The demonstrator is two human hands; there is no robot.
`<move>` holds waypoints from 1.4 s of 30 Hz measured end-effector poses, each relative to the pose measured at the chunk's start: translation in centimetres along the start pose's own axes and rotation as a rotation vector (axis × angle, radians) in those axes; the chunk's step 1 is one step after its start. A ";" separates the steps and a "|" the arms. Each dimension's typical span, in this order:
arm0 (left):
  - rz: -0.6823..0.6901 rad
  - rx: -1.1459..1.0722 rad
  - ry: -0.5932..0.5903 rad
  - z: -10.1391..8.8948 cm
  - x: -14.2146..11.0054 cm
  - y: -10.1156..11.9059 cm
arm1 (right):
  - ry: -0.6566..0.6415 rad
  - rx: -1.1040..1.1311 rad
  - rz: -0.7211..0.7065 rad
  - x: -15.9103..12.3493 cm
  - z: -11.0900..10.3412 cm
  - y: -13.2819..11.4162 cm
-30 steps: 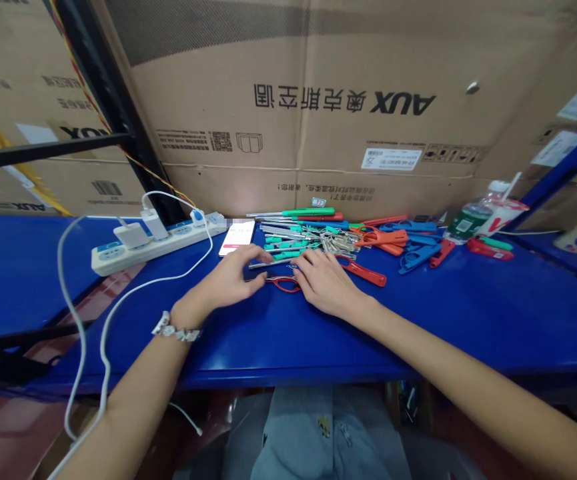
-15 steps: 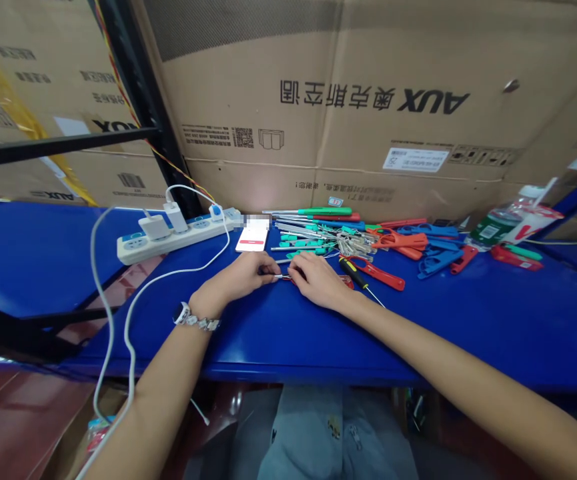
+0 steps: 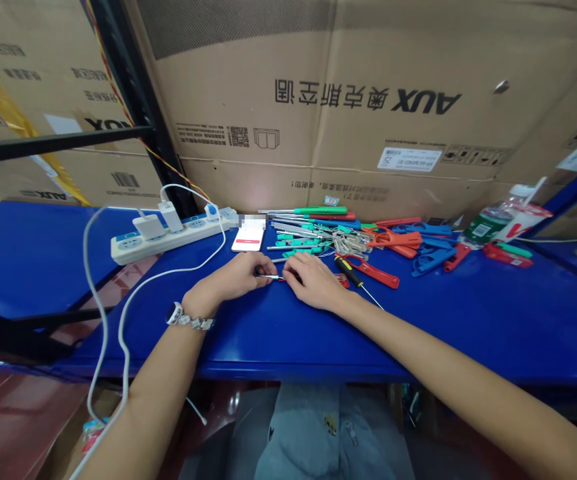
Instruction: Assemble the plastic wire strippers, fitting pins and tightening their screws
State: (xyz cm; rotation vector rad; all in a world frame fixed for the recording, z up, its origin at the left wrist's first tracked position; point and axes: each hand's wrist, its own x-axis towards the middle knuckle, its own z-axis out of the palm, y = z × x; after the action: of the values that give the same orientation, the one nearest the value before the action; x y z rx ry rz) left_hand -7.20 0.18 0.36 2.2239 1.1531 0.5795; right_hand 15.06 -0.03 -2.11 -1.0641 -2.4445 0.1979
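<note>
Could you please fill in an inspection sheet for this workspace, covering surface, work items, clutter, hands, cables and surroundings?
Surface: glossy blue tabletop.
Work items: slim silvery piece; black-and-yellow screwdriver; heap of metal rods with green ends.
Clutter: white-screened phone; clear plastic bottle with green label.
Hands: left hand pinches the silvery piece; right hand is close beside it, grip unclear.
Cables: long white cable trails near the white plastic power strip, which has plugs in it.
Surroundings: large brown cardboard carton behind, its print upside down.
</note>
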 end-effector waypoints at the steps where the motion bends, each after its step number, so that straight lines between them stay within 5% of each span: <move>1: -0.011 -0.003 -0.002 0.0 0.0 0.1 | 0.001 0.013 -0.021 -0.1 -0.1 0.0; 14: 0.058 0.067 0.036 0.2 0.1 0.6 | 0.069 0.247 -0.096 -0.6 -1.1 0.4; 24: 0.107 0.111 0.046 0.2 0.4 0.2 | -0.072 0.126 -0.105 -0.1 -2.8 0.6; 42: 0.111 0.102 0.047 0.2 0.3 0.4 | -0.090 -0.053 -0.194 0.0 -3.4 0.2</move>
State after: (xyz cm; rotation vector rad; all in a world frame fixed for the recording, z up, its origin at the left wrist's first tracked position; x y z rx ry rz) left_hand -6.66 0.17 0.46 2.3847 1.1098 0.6350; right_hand 16.79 -0.06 0.79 -0.8492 -2.6282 0.1203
